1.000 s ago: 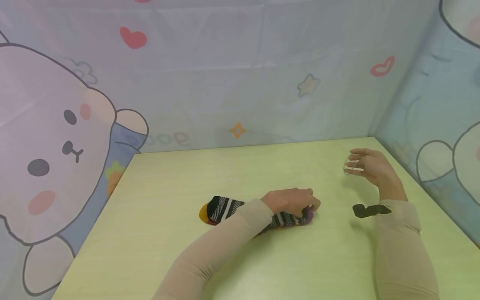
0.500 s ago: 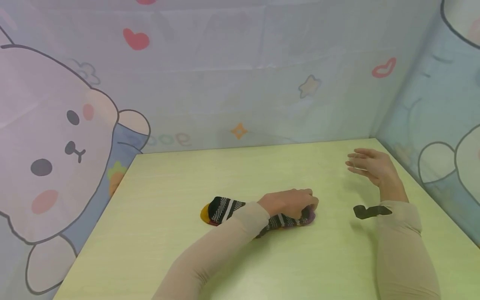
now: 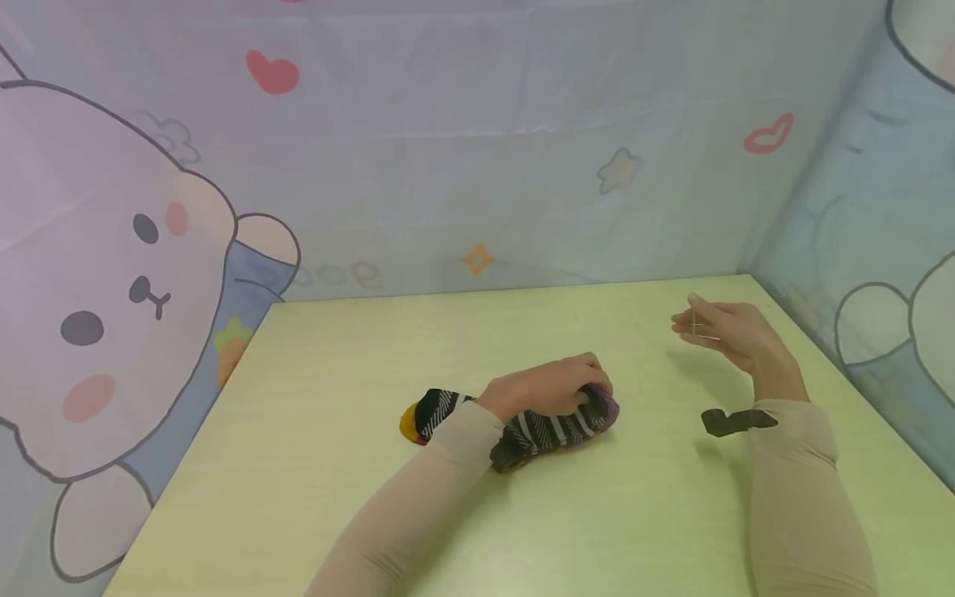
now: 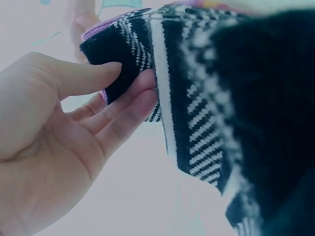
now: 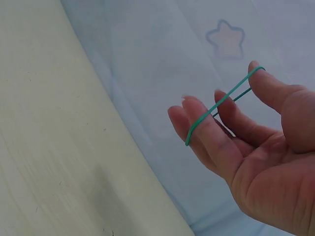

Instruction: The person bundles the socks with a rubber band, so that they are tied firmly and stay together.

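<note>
My left hand [image 3: 548, 388] grips the right end of a bundle of socks [image 3: 548, 433], black with white stripes and coloured ends. In the left wrist view the thumb and fingers pinch the dark cloth [image 4: 115, 51] near its purple edge, with the striped part [image 4: 204, 130] close to the camera. A yellow toe [image 3: 408, 423] shows at the bundle's left end; my left forearm hides part of the middle. Above the table at the right, my right hand [image 3: 734, 332] is held with fingers spread. A green rubber band [image 5: 229, 92] is stretched between its thumb and fingers.
The pale yellow table [image 3: 313, 373] is backed by a printed cloth [image 3: 418, 166], which also hangs at the sides. A dark strap-like piece [image 3: 727, 421] sticks out from the right sleeve [image 3: 798, 464].
My left hand has moved left and slightly up, lifting and bending the socks' right end. The right thumb has come up into view, and the rubber band is now stretched wider.
</note>
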### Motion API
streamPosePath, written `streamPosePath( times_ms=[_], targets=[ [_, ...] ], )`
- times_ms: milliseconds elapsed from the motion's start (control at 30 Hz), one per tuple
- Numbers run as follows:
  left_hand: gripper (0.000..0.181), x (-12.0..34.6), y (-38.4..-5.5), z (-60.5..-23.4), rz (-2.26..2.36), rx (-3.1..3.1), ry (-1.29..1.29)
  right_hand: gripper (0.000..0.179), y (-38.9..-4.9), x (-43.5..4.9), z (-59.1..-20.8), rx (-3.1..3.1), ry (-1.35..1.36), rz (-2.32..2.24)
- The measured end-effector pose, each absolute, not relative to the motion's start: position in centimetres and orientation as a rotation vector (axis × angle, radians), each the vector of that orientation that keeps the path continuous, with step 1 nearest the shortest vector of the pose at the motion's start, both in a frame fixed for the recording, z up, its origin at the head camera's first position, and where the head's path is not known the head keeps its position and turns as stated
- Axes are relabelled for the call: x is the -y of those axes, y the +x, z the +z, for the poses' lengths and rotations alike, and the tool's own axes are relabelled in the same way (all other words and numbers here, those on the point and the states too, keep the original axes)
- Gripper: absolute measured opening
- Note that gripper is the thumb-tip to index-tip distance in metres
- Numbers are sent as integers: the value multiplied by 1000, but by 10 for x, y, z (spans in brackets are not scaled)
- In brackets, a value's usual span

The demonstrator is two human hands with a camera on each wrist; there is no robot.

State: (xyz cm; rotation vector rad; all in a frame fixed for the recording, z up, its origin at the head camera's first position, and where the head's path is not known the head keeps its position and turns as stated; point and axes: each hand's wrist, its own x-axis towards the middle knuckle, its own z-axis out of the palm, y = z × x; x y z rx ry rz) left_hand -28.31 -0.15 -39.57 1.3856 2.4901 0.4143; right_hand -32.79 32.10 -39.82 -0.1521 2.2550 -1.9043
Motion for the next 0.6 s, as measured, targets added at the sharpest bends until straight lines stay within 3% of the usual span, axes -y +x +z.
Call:
streamPosePath(
  times_ms=[300, 600],
  targets=[
    [26, 15, -286, -402, 644, -2490, 1468, 57, -325, -303, -400, -2246, -531, -1735],
    [22, 23, -287, -416, 855, -2520, 1384, 76, -321, -262, -406, -2104, -861, -1445]
  ],
)
